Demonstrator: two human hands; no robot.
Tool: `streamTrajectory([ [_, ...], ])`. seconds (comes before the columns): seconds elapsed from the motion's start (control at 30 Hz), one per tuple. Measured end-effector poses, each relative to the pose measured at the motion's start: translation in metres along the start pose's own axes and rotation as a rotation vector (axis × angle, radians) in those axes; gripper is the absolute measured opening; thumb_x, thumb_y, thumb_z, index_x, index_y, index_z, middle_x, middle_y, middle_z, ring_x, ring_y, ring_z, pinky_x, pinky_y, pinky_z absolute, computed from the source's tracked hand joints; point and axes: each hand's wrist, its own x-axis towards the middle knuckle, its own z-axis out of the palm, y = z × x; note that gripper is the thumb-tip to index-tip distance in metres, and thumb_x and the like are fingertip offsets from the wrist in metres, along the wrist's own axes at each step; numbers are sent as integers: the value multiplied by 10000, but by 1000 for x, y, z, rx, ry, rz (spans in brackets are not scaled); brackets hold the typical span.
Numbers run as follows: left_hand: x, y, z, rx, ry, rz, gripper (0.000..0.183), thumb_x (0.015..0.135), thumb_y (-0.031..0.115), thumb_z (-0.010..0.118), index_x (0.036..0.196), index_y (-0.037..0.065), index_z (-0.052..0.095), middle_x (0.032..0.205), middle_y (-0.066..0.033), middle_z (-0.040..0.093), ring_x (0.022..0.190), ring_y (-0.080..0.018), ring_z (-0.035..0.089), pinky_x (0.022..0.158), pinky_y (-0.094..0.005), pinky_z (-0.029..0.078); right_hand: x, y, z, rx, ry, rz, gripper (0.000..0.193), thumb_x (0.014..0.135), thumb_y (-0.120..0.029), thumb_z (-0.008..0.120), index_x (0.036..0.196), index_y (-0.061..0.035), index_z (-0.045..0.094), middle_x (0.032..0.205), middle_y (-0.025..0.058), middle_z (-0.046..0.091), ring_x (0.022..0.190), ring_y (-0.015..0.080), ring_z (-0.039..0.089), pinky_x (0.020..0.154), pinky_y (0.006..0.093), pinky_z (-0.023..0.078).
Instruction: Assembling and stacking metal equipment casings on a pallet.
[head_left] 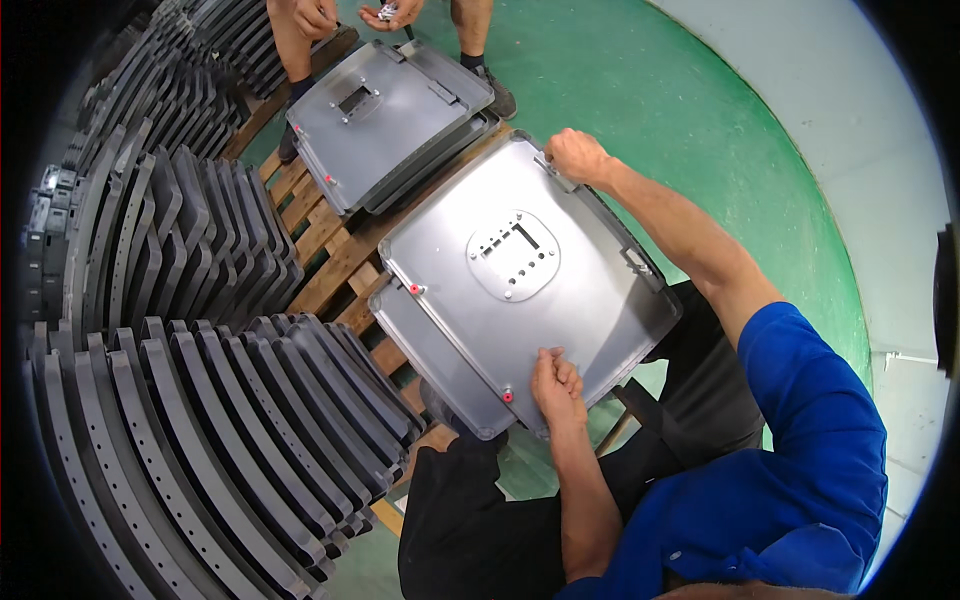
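Note:
A grey sheet-metal panel (440, 250) with rounded corners lies in front of me on top of another panel (425, 345). An oval plate (513, 255) with a rectangular cutout and several small holes sits at its middle. My right hand (578, 157) is closed at the panel's far right corner, fingers pinched over a metal hinge (556, 171); what they grip is hidden. A second hinge (637, 262) is on the same edge, nearer me. Above the panel's near edge, my left hand (558, 388) has its fingers curled in, their contents unclear. Red plugs (507, 397) mark the left edge.
Opposite me, a person's hand (392, 13) holds small metal parts over another stack of panels (375, 120). Wooden pallets (335, 270) lie beneath. Rows of curved grey metal parts (220, 410) stand along the left. Green floor (690, 110) and a pale wall (810, 70) are to the right.

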Motion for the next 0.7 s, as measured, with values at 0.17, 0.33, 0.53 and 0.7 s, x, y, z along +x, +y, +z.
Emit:
streamTrajectory([
  [0.17, -1, 1, 1, 3, 2, 5, 330, 1007, 355, 442, 938, 50, 551, 593, 41, 340, 457, -51, 297, 379, -206, 221, 1, -7, 0, -100, -30, -43, 155, 784, -66, 562, 811, 1, 699, 825, 229, 678, 783, 374, 684, 707, 445, 564],
  [0.33, -1, 1, 0, 3, -5, 6, 328, 1011, 345, 433, 937, 48, 551, 592, 41, 337, 455, -52, 296, 378, -206, 226, -1, -5, 3, -87, -10, -57, 154, 790, -54, 553, 793, 7, 694, 831, 221, 683, 801, 367, 690, 708, 435, 570],
  [0.53, 0, 0, 0, 7, -3, 10, 331, 1013, 345, 428, 936, 46, 550, 592, 40, 337, 457, -52, 297, 377, -205, 227, -5, -13, 0, -192, -40, -123, 151, 783, -41, 551, 817, 14, 687, 827, 210, 682, 791, 362, 691, 702, 420, 573],
  [0.7, -2, 0, 1, 22, 9, -2, 327, 1006, 345, 442, 932, 45, 547, 592, 39, 333, 460, -53, 295, 377, -208, 219, -5, -16, 4, -219, -24, -129, 133, 767, -43, 550, 774, 0, 676, 812, 197, 683, 781, 345, 694, 690, 404, 574],
])
